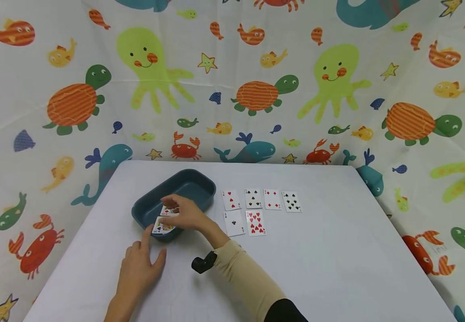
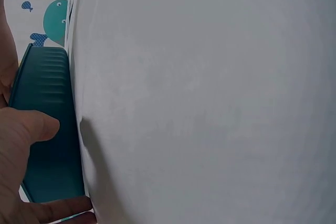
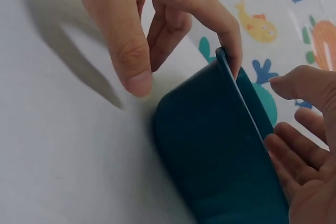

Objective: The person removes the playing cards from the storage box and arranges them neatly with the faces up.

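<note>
A dark teal tub (image 1: 137, 210) with rounded corners stands on the left of the table. Inside its near end lie playing cards: a face card (image 1: 162, 227) and, behind it, a card with red marks (image 1: 168, 210). My right hand (image 1: 185, 215) reaches over the tub, bent above these cards. In the right wrist view its fingers (image 3: 294, 156) and thumb stand apart with nothing visible between them; the tub wall hides the cards there. My left hand (image 1: 138, 268) is at the tub's near left corner, index finger over the rim, thumb (image 2: 44, 126) apart from the wall.
Right of the tub, playing cards lie face up in two rows: a hearts card (image 1: 231, 200), a black card (image 1: 253, 198), a diamonds card (image 1: 272, 199) and a spades card (image 1: 292, 201) behind; a single-pip black card (image 1: 234, 222) and a hearts card (image 1: 255, 222) in front.
</note>
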The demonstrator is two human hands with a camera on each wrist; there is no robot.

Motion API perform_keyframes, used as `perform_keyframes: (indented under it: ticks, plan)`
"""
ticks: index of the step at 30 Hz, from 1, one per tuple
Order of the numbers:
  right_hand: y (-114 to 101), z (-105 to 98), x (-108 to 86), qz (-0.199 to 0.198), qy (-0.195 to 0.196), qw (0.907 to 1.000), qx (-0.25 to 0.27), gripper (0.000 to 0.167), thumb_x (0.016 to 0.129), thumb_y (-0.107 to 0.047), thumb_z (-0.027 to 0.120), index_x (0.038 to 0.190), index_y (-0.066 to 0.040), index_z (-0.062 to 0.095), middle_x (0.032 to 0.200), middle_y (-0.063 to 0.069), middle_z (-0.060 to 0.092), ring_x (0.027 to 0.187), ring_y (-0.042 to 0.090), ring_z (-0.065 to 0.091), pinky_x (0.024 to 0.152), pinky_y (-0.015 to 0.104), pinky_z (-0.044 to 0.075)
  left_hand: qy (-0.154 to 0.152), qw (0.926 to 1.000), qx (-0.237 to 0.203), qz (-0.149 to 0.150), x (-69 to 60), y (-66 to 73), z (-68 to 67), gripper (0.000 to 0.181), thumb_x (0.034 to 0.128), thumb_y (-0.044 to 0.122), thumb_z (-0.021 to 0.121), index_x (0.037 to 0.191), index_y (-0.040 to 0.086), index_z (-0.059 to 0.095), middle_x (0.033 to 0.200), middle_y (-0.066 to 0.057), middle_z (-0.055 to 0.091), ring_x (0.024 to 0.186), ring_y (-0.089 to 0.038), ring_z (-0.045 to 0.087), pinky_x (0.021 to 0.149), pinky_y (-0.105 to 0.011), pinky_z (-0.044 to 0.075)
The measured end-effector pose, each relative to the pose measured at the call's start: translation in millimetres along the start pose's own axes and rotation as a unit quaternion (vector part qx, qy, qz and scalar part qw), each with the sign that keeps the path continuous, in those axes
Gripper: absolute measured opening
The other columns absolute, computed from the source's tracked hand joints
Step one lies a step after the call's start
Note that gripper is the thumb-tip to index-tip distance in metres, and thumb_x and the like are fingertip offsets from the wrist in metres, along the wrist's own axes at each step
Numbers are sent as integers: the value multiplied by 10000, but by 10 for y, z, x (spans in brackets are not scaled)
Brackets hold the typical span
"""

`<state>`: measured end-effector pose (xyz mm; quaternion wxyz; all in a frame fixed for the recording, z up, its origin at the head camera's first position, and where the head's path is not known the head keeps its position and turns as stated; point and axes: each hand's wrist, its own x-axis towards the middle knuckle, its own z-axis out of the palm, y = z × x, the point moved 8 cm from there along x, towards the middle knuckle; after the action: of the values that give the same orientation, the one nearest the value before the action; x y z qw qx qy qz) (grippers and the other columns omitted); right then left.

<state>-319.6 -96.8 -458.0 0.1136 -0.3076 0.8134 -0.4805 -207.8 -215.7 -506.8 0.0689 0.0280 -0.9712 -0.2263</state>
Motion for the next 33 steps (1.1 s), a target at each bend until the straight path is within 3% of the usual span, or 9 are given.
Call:
perform_keyframes:
  ticks: [7,14,18,25,33]
  plan:
    - [-3,78,138,103,-581,9973,-429,595,911,-150,775,1447,-50,534,1415,134,606,1264,172,595,992,189,466,-59,10000,-1,-65,-4,3,-10,802,915,301,697,1567,79,286,1067,-324,590,961,-449,568,752,-611,492]
    - [35,171,219,358,-1147,9869,-1077,661,866,-195,818,1458,-95,540,1418,70,609,1271,152,585,993,226,459,10,10000,-29,-8,-9,29,-35,791,915,302,698,1561,72,302,1059,-318,594,947,-443,568,739,-604,489]
    - [37,222,269,341,-1300,9775,-1629,699,832,-206,847,1456,-104,549,1415,53,613,1271,139,581,1017,229,437,108,9999,-51,55,-18,38,-53,781,912,295,700,1554,70,316,1053,-323,597,941,-455,571,722,-604,480]
    - [67,323,322,280,-1501,9562,-2496,696,829,-203,843,1457,-117,553,1386,49,627,1232,122,576,1001,202,422,10,10000,-36,-67,-23,26,-36,790,916,299,693,1563,70,303,1068,-325,596,956,-453,571,737,-608,482]
    - [127,411,385,536,-1498,9333,-3219,671,835,-266,843,1442,-170,572,1308,-10,653,1163,106,593,966,215,436,194,9998,-35,61,-24,60,-78,778,900,272,715,1544,62,334,1013,-308,602,903,-433,578,694,-588,481]
